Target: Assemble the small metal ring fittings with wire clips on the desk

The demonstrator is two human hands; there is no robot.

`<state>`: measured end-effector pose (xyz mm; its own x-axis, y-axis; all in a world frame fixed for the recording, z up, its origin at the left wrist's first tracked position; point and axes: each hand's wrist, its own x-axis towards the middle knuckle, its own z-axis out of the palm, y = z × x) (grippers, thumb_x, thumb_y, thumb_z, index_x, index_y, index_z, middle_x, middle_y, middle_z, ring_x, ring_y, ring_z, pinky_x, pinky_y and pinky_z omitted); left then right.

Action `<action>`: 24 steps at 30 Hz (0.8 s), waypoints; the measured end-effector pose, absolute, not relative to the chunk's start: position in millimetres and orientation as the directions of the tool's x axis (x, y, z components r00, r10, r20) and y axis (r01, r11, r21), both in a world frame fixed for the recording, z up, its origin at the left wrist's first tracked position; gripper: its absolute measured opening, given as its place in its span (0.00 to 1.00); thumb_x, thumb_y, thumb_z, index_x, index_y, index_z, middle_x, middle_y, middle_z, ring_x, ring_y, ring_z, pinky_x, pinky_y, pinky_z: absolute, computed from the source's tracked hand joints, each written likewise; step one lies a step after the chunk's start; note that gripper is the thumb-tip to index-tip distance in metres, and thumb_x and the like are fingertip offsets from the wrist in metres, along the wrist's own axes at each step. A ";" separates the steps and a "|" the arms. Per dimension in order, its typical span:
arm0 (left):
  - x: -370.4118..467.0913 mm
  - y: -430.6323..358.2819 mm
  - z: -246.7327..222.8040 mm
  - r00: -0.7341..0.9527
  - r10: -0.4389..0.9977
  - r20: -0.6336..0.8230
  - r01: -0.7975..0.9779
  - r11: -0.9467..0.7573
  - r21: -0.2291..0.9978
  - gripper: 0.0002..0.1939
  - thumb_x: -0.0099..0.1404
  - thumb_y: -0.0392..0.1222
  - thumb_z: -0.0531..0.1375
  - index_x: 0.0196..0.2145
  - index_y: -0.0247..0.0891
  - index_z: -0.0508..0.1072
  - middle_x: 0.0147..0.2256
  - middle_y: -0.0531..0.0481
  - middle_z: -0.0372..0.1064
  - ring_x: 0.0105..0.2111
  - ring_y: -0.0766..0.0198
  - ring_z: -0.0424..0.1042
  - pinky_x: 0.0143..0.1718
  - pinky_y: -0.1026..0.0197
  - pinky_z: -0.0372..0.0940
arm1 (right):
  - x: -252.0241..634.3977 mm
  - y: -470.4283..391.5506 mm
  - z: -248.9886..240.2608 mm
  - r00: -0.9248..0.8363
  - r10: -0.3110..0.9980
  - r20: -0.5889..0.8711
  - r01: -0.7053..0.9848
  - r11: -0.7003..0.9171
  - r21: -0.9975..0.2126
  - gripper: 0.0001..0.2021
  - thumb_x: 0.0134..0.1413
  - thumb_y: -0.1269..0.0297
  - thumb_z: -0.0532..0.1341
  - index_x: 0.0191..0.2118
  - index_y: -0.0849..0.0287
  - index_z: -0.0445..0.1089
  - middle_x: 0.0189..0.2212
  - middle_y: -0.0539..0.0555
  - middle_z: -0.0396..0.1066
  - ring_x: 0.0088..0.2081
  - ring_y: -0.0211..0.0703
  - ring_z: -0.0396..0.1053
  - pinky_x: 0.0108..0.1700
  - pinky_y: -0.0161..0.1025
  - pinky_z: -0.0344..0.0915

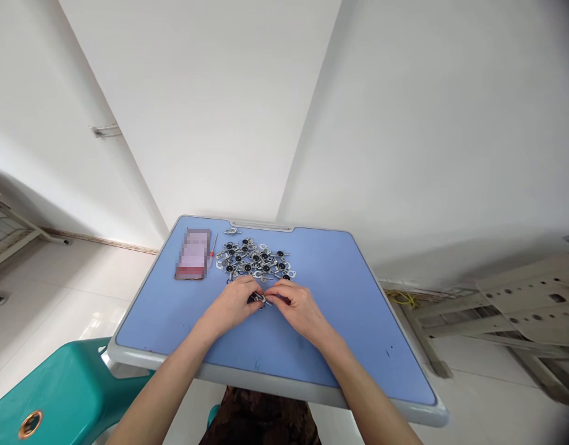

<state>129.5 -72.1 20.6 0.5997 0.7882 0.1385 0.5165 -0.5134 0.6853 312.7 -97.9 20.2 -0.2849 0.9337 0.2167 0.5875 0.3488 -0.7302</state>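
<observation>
Head view: blue table [349, 296], grey rim, set in a room corner against white walls.

Left hand [233, 303] and right hand [299, 307] meeting at table centre, fingertips touching around one small metal part [261, 300]. Both pinching it, fingers curled, left from the left end, right from the right end. Part held just above the tabletop or resting on it, cannot tell which. Detail of part too small to read beyond a dark bit and a shiny tab.

Pile [255, 259] of like parts just beyond the hands: silver brackets with black round centres, heaped loosely, near edge almost touching the left hand's knuckles. One stray part [232, 231] apart from pile, near the far rim.

Phone [193, 254] flat on table, left of pile, screen blurred. Thin red-tipped tool [213, 246] lying between phone and pile, roughly parallel to phone's long side.

Teal stool [57, 395] at lower left, beside the table's near-left corner. Pale metal frame [521, 309] with holes lying on the floor at right. Yellow cable [404, 299] on floor behind table's right edge.
</observation>
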 end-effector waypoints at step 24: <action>128.5 -72.4 22.7 0.606 0.782 0.144 0.520 -0.526 0.673 0.03 0.60 0.34 0.59 0.33 0.37 0.72 0.34 0.48 0.68 0.39 0.60 0.67 0.39 0.60 0.62 | 307.2 -101.3 20.3 -0.238 0.950 0.204 0.659 0.312 -0.684 0.07 0.54 0.69 0.56 0.32 0.56 0.72 0.30 0.52 0.71 0.30 0.40 0.66 0.33 0.37 0.62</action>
